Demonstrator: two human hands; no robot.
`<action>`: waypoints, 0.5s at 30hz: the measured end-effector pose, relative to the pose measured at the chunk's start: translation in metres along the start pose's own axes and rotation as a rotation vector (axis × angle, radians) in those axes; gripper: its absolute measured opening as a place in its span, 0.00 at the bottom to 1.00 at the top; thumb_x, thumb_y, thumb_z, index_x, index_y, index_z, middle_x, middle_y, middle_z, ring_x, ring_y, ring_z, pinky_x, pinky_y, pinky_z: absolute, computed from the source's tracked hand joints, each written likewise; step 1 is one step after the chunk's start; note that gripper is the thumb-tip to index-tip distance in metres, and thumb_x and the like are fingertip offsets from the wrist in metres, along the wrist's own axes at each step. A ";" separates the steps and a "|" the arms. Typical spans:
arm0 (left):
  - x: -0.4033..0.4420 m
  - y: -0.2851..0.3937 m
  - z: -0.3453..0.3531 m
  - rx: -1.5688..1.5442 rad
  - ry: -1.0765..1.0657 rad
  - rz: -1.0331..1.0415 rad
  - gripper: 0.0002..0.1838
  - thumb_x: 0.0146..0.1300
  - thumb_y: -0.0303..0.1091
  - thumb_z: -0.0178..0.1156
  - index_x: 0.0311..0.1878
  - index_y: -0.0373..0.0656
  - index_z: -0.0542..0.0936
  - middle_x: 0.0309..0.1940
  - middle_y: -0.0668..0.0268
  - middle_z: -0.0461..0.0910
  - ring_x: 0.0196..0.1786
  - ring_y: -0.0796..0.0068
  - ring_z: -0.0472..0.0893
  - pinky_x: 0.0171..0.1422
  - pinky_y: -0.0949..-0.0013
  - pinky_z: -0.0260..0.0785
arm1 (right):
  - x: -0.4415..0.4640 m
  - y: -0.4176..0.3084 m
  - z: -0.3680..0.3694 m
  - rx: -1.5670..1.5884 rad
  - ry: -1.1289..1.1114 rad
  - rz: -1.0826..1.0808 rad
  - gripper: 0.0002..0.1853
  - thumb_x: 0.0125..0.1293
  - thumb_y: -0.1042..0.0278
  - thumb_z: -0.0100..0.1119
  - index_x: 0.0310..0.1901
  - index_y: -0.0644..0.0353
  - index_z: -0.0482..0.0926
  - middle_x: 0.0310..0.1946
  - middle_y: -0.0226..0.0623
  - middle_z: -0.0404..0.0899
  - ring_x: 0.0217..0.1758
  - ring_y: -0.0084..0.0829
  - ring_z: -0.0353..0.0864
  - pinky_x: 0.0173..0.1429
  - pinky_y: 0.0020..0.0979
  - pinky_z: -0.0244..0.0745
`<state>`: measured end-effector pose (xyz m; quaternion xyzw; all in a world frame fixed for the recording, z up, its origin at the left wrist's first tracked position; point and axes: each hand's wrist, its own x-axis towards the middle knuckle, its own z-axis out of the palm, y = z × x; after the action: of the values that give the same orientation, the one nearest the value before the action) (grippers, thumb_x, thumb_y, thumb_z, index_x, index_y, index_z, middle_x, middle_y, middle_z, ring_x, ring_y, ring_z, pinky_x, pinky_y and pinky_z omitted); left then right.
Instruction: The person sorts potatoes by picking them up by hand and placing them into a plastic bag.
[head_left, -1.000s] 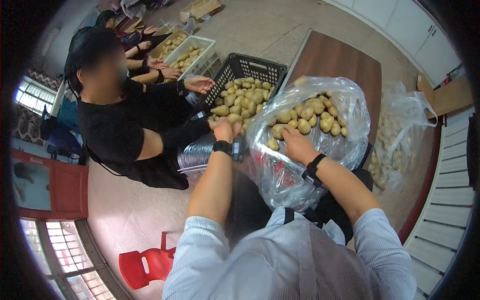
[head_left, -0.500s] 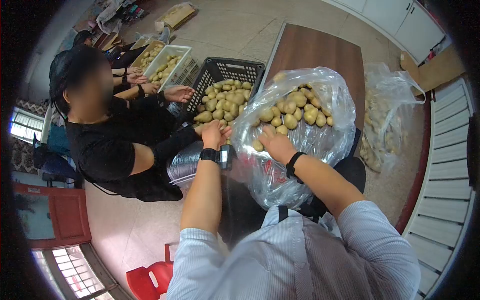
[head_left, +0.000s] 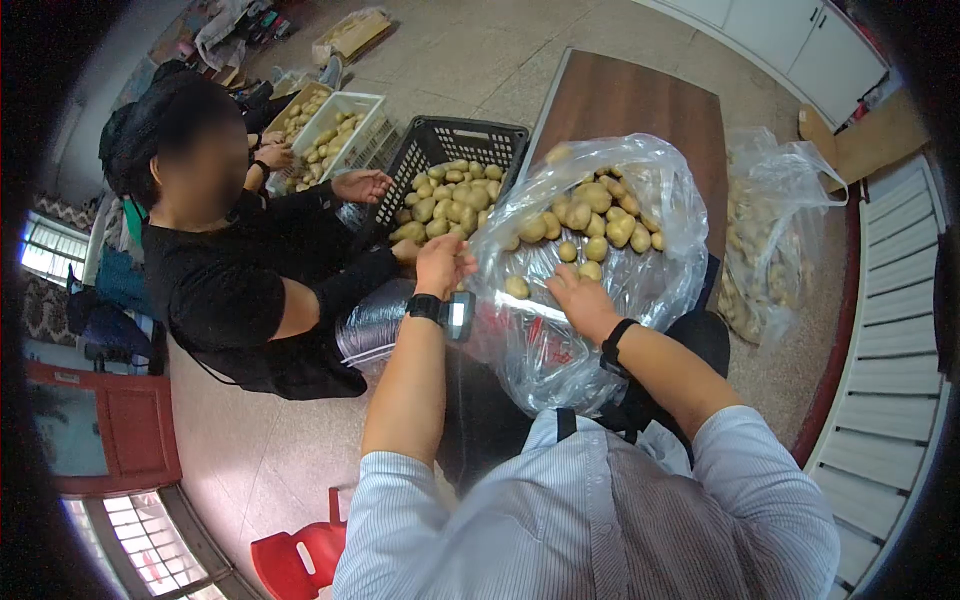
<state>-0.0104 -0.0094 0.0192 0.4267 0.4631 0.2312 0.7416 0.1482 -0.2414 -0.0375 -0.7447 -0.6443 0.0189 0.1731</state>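
A clear plastic bag [head_left: 655, 290] lies spread open on the table with several potatoes [head_left: 600, 205] in its far part. My left hand [head_left: 443, 266] is at the bag's left rim, its curled fingers closed on the film. Over the bag's near half, my right hand [head_left: 583, 305] has its fingers stretched out, their tips close to a small potato [head_left: 590, 271]. Whether they touch it is hard to see. Another small potato [head_left: 517, 287] lies apart between my two hands, on the film.
A black crate [head_left: 470, 130] of potatoes stands left of the brown table [head_left: 640, 95]. Beside it sits a co-worker in black [head_left: 240, 270]. A white crate [head_left: 372, 108] is farther back. A filled plastic bag [head_left: 770, 240] rests on the floor at right; a red stool [head_left: 300, 555] is behind left.
My right hand has moved right and slightly nearer me, uncovering small potatoes. My left hand has shifted a little right. The co-worker's near hand has drawn back toward the black crate.
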 end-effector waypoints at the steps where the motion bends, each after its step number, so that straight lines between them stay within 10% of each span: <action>1: 0.000 -0.001 0.001 0.003 -0.017 -0.013 0.12 0.68 0.34 0.52 0.49 0.37 0.71 0.39 0.60 0.75 0.30 0.66 0.79 0.30 0.64 0.79 | -0.002 0.003 0.002 0.016 -0.033 0.041 0.15 0.57 0.73 0.55 0.48 0.52 0.73 0.52 0.40 0.71 0.34 0.43 0.81 0.39 0.42 0.76; 15: 0.001 -0.007 0.010 0.135 -0.164 -0.124 0.15 0.66 0.37 0.57 0.51 0.40 0.69 0.39 0.58 0.75 0.31 0.61 0.78 0.32 0.58 0.75 | -0.003 0.012 -0.004 0.408 0.027 0.261 0.26 0.50 0.70 0.60 0.55 0.54 0.70 0.53 0.41 0.70 0.49 0.45 0.77 0.51 0.41 0.75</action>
<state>-0.0017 -0.0166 0.0153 0.4636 0.4408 0.1176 0.7595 0.1601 -0.2462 -0.0375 -0.7714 -0.5232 0.1608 0.3246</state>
